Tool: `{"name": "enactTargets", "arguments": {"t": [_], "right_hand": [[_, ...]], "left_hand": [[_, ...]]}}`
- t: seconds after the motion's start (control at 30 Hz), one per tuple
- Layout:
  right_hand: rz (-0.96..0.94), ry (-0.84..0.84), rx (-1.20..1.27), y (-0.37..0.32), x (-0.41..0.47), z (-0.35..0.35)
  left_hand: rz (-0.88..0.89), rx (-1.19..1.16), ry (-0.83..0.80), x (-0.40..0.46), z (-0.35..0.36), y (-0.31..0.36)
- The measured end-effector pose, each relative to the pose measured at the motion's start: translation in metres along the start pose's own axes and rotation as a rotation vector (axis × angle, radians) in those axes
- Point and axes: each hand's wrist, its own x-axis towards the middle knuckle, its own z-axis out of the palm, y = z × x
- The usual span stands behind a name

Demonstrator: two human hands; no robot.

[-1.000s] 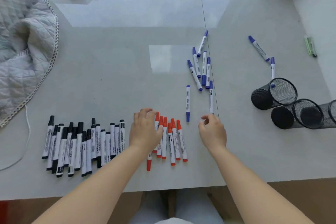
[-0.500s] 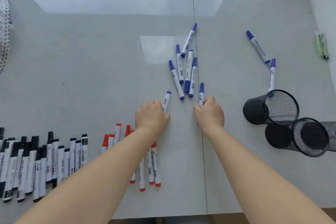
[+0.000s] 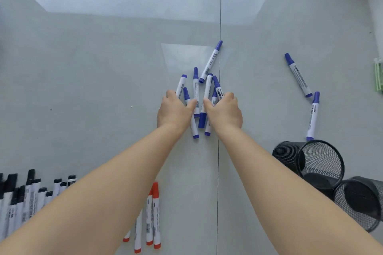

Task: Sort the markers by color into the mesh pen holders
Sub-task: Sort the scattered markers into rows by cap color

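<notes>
Several blue-capped markers [image 3: 196, 89] lie bunched in the middle of the grey surface. My left hand [image 3: 175, 111] and my right hand [image 3: 224, 112] close in on the bunch from either side, fingers curled, each gripping a blue marker at its outer edge. One more blue marker [image 3: 211, 61] lies just beyond the bunch, and two others [image 3: 298, 74] [image 3: 313, 116] lie to the right. Two black mesh pen holders [image 3: 288, 153] [image 3: 360, 203] lie on their sides at the lower right. Red markers [image 3: 154, 213] and black markers [image 3: 31, 194] lie at the bottom, partly hidden by my left arm.
A green object [image 3: 378, 74] lies at the right edge next to a white wall. A seam in the surface [image 3: 220, 16] runs straight away from me past the bunch.
Both hands moved forward from the red markers, each carrying a blue marker, and came together on the blue bunch. The view shifted forward, so the black and red rows slid down.
</notes>
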Motion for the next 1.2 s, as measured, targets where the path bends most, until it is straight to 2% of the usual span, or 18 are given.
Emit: {"name": "enactTargets", "arguments": {"t": [0.27, 0.4, 0.57, 0.73, 0.8, 0.9, 1.0, 1.2], "right_hand": [[0.014, 0.010, -0.045, 0.005, 0.000, -0.001], [0.086, -0.036, -0.051, 0.011, 0.001, -0.014], [0.256, -0.138, 0.188, 0.009, 0.007, -0.048], [0.228, 0.038, 0.381, 0.017, 0.026, -0.114], [0.223, 0.074, 0.412, 0.030, 0.037, -0.142], [0.245, 0.116, 0.361, 0.063, 0.051, -0.170], [0.258, 0.165, 0.207, 0.099, 0.058, -0.183], [0.357, 0.177, 0.103, 0.141, 0.068, -0.173]], "left_hand": [[0.064, 0.185, 0.095, 0.004, 0.006, -0.006], [0.036, 0.196, 0.070, 0.004, -0.001, -0.010], [0.027, 0.161, 0.014, 0.001, -0.009, 0.006], [0.061, -0.018, -0.072, 0.008, -0.011, 0.054], [0.076, -0.006, -0.060, 0.016, -0.011, 0.070], [0.142, 0.149, -0.011, 0.029, -0.012, 0.083], [0.329, 0.422, 0.016, 0.044, -0.018, 0.082], [0.605, 0.739, -0.081, 0.068, -0.021, 0.079]]}}
